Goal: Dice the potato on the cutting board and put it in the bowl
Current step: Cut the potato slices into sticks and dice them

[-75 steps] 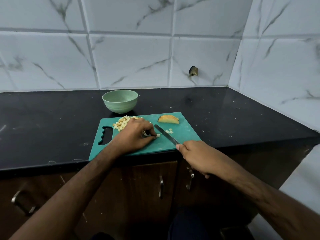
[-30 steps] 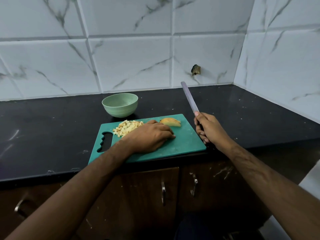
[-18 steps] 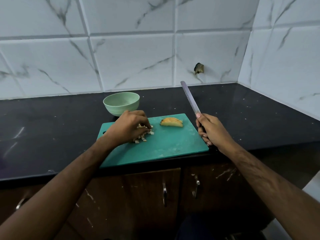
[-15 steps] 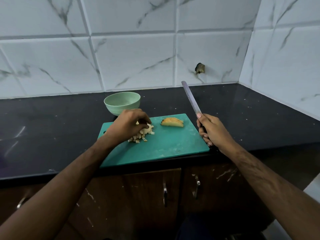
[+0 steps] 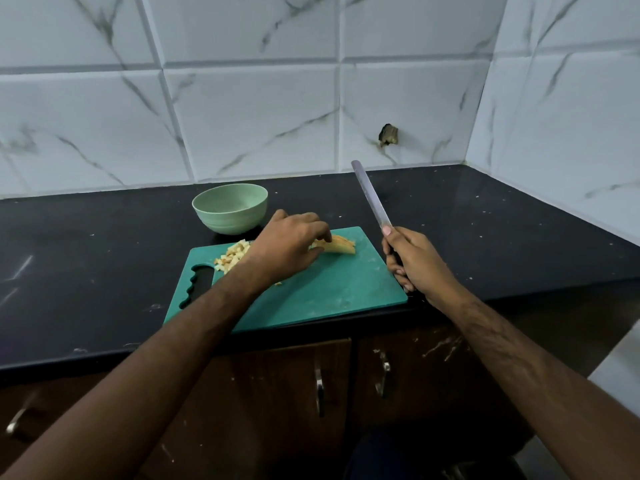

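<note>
A teal cutting board [image 5: 332,292] lies at the front edge of the black counter. A pile of diced potato [image 5: 232,257] sits near its far left corner, partly hidden by my left wrist. A potato wedge with skin [image 5: 338,247] lies at the board's far edge. My left hand [image 5: 287,244] reaches over the board and its fingertips pinch the wedge's left end. My right hand [image 5: 414,261] grips the knife [image 5: 370,195] by its handle beside the board's right edge, blade pointing up and away. A pale green bowl [image 5: 230,207] stands behind the board; no potato shows inside it.
The black counter [image 5: 86,265] runs left and right and meets white marble-look wall tiles behind and on the right. Brown cabinet doors with metal handles [image 5: 320,389] are below the counter's front edge. A small dark fitting [image 5: 388,135] sticks out of the back wall.
My left hand left the diced pile at the board's left and moved right to the wedge. The right hand keeps the knife raised, after lifting it off the board earlier.
</note>
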{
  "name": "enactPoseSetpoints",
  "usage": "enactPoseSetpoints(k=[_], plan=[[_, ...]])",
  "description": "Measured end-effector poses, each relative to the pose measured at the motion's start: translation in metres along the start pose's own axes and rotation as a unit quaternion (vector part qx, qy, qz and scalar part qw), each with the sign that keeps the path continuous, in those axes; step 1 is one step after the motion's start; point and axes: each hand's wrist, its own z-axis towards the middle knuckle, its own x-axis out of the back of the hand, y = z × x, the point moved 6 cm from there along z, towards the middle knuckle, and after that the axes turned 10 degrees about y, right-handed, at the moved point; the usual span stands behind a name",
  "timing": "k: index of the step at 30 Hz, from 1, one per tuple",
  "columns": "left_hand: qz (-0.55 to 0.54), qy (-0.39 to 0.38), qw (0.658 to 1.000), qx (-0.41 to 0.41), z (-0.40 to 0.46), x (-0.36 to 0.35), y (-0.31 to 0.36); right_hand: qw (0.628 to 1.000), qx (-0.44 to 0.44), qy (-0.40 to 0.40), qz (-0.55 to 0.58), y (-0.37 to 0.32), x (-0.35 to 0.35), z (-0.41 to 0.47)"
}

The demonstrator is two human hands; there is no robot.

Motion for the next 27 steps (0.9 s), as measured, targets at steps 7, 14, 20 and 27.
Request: enactPoseSetpoints(k=[7, 14, 20, 27], plan=[[0.02, 0.001, 1.0, -0.01, 0.008, -0.012, 0.008, 1.0, -0.002, -0.005, 0.009, 0.001, 0.001, 0.001], [0.048, 0.021, 0.998, -0.043, 0.0, -0.003, 0.016, 1.0, -0.006, -0.007, 0.01, 0.001, 0.001, 0.001], [-0.024, 0.001, 0.997, -0.072, -0.02, 0.014, 0.013, 1.0, -0.004, -0.007, 0.005, 0.001, 0.003, 0.0], [-0.112, -0.053, 0.991, -0.048, -0.049, 0.017, 0.011, 0.999, 0.002, -0.003, -0.033, -0.002, 0.001, -0.002]])
